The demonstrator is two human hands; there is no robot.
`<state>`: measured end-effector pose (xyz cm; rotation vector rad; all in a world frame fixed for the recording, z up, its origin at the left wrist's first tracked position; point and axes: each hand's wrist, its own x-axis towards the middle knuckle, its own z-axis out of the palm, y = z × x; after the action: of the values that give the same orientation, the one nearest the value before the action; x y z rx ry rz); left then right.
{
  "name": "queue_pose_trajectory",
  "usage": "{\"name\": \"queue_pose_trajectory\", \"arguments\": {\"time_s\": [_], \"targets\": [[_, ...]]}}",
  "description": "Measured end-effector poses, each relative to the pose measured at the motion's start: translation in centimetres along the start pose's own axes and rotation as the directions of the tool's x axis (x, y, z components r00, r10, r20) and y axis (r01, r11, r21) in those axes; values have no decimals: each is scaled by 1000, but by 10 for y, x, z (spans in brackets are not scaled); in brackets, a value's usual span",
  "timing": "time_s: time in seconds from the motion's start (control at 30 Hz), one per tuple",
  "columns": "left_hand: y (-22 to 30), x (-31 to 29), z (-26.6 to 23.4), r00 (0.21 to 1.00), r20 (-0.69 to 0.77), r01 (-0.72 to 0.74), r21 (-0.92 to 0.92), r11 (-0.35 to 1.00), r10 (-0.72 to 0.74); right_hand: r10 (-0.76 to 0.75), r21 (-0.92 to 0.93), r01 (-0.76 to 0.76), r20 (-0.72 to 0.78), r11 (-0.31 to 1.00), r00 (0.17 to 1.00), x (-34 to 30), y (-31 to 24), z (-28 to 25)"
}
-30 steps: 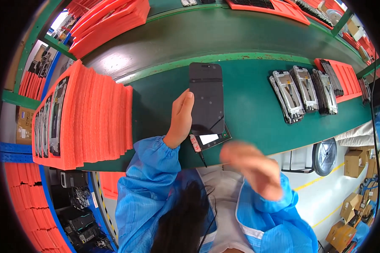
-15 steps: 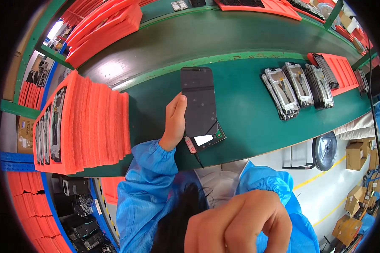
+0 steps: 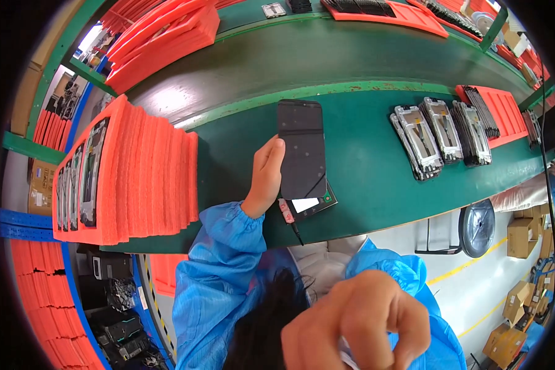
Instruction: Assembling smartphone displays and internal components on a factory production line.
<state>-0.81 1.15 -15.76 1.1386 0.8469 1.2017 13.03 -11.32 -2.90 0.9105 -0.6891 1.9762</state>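
Note:
My left hand (image 3: 267,176) grips a dark phone screen (image 3: 301,148) by its left edge, thumb on the front, above the green bench. Faint spots and a band across the upper part show on its glass. Partly covered by its lower end lies a small dark board with a white patch (image 3: 306,204); a red-and-white wrapped plug (image 3: 286,211) with a black cable is beside it. My right hand (image 3: 357,324) is raised close to the camera, fingers curled. A sliver of something pale shows among its fingers, too little to name.
Left on the bench (image 3: 364,203) stands a tall stack of red foam trays (image 3: 160,179) with phone frames in the front one. Several stacks of phone frames (image 3: 420,140) sit at the right, near another red tray (image 3: 505,114). A round black stool (image 3: 476,228) stands beyond the bench edge.
The view has shifted slightly, so the bench things sit further right. My left hand still holds the phone screen. A pale sliver now shows at my right hand's curled fingers.

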Motion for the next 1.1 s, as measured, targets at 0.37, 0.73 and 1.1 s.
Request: {"name": "queue_pose_trajectory", "arguments": {"time_s": [0.37,0.73,1.1], "targets": [[0,-5,-1,999,25,-32,-96,995,35,-635,-840,-539,-388,-53,668,-34,-99,-112],[1,-12,-1,995,31,-87,-94,992,90,-259,-600,-223,-29,-768,966,-68,-81,-134],[0,-10,-2,996,64,-63,-92,994,69,-109,-614,-145,-96,-776,989,-87,-72,-133]]}}
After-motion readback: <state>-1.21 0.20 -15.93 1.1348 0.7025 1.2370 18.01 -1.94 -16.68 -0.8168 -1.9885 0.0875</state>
